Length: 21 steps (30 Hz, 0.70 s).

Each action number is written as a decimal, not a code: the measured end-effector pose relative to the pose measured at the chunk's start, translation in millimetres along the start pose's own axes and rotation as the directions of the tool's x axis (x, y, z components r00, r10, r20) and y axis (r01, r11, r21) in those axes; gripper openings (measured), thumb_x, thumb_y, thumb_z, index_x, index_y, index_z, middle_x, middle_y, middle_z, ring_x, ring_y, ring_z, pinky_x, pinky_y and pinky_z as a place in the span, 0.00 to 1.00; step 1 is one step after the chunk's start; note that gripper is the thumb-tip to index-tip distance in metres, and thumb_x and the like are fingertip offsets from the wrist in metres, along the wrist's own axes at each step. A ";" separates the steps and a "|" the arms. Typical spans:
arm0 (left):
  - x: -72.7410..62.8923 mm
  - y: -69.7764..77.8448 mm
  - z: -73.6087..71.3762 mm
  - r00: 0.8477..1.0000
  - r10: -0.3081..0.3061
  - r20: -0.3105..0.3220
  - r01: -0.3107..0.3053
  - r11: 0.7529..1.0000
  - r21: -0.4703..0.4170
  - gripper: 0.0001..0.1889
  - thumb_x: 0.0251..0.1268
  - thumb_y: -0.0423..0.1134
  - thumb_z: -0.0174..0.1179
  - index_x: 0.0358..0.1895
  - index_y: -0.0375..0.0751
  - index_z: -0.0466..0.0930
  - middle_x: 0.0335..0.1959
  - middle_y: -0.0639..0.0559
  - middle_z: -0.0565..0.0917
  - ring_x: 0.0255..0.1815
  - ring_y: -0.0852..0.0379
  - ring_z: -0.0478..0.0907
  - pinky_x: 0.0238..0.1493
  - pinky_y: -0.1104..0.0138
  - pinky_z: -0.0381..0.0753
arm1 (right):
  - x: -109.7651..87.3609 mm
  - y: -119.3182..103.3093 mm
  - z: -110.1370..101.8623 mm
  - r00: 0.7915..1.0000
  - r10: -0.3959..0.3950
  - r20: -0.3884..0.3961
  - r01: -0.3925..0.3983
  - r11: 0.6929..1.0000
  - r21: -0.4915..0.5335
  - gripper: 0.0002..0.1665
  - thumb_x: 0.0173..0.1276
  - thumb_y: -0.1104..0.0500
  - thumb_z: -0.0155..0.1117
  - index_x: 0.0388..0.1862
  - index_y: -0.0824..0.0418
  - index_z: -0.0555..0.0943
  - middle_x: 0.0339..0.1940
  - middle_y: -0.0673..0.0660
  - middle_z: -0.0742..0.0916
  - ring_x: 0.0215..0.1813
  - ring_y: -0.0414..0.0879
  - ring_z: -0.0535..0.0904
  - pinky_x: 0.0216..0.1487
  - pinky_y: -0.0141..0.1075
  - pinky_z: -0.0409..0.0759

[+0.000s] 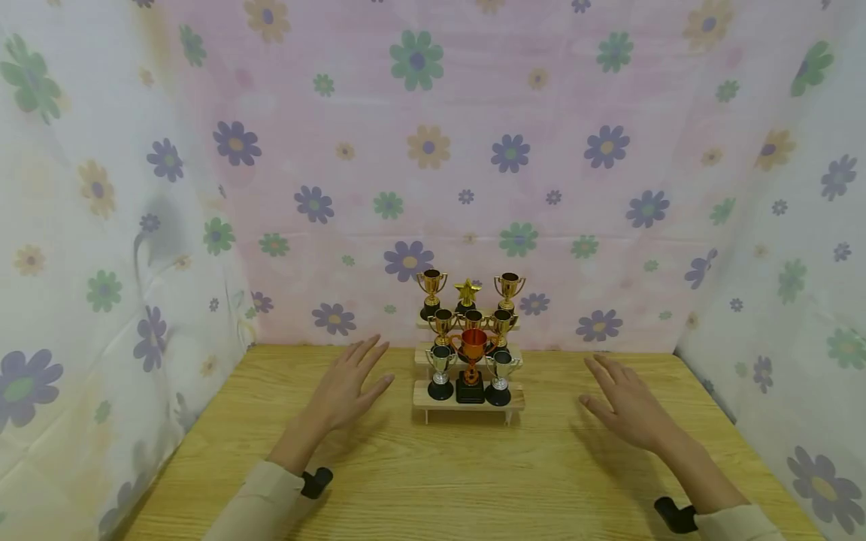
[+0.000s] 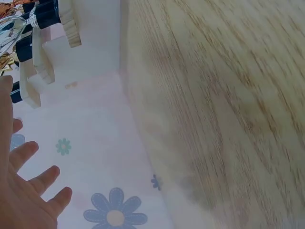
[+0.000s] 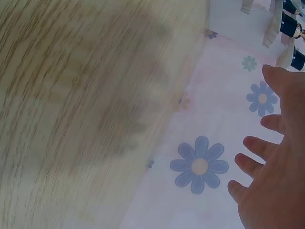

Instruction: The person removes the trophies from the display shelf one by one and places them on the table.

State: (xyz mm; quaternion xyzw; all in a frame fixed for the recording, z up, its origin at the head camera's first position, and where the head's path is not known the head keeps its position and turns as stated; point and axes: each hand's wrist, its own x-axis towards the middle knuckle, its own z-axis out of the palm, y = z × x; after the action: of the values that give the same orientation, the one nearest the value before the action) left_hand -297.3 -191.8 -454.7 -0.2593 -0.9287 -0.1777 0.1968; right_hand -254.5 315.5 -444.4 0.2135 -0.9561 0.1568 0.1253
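Observation:
A small three-tier wooden stand [image 1: 422, 397] stands toward the back of the table, carrying several toy trophies. On its lowest step are two silver cups, one of them a silver trophy [image 1: 441, 362] at left, with a larger orange-red trophy [image 1: 473, 346] between them. Gold cups fill the middle step. On the top step a gold star trophy [image 1: 467, 291] stands between two gold cups. My left hand [image 1: 345, 387] hovers left of the stand, fingers spread and holding nothing. To the right, my right hand [image 1: 629, 406] is likewise spread and apart from the trophies.
The wood-grain table [image 1: 433, 481] reaches back to a flower-printed cloth [image 1: 473, 98], which also hangs along both sides. Black straps [image 1: 316, 482] sit at both wrists beside light sleeves [image 1: 260, 500].

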 end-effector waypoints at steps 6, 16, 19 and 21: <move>3.4 3.6 1.6 1.000 -0.015 -0.017 0.014 0.997 -0.072 0.33 0.79 0.56 0.53 0.80 0.47 0.62 0.79 0.43 0.63 0.77 0.37 0.62 0.72 0.36 0.64 | 1.7 -6.7 -1.1 1.000 -0.012 -0.013 0.012 1.000 0.016 0.42 0.77 0.48 0.62 0.79 0.69 0.61 0.78 0.74 0.64 0.74 0.76 0.60 0.69 0.73 0.58; 9.7 7.5 8.6 0.998 -0.018 -0.052 0.010 0.990 -0.143 0.32 0.80 0.54 0.53 0.79 0.45 0.64 0.78 0.42 0.66 0.75 0.37 0.65 0.70 0.38 0.68 | 5.0 -14.5 2.1 0.999 -0.034 -0.014 0.034 0.998 0.046 0.40 0.77 0.50 0.62 0.77 0.71 0.64 0.75 0.74 0.69 0.72 0.74 0.65 0.66 0.72 0.65; 11.3 9.8 10.9 0.998 -0.013 -0.067 0.002 0.987 -0.163 0.31 0.80 0.54 0.53 0.79 0.44 0.64 0.77 0.42 0.66 0.75 0.37 0.66 0.69 0.39 0.70 | 4.4 -15.9 3.7 1.000 -0.028 -0.009 0.028 0.998 0.061 0.39 0.78 0.49 0.62 0.77 0.71 0.64 0.74 0.73 0.69 0.72 0.74 0.65 0.66 0.72 0.65; 12.1 11.4 12.2 0.997 -0.020 -0.070 0.007 0.984 -0.177 0.31 0.80 0.53 0.53 0.78 0.44 0.65 0.77 0.42 0.67 0.75 0.37 0.66 0.70 0.40 0.70 | 4.5 -17.1 4.6 1.000 -0.028 -0.008 0.029 0.997 0.069 0.39 0.78 0.49 0.62 0.77 0.71 0.65 0.74 0.73 0.70 0.72 0.74 0.66 0.66 0.72 0.66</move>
State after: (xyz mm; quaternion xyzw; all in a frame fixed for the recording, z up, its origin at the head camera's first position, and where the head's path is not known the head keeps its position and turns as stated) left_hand -303.9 -172.5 -457.0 -0.2630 -0.9033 -0.2696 0.2052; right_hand -251.6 297.6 -443.0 0.2307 -0.9465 0.1887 0.1237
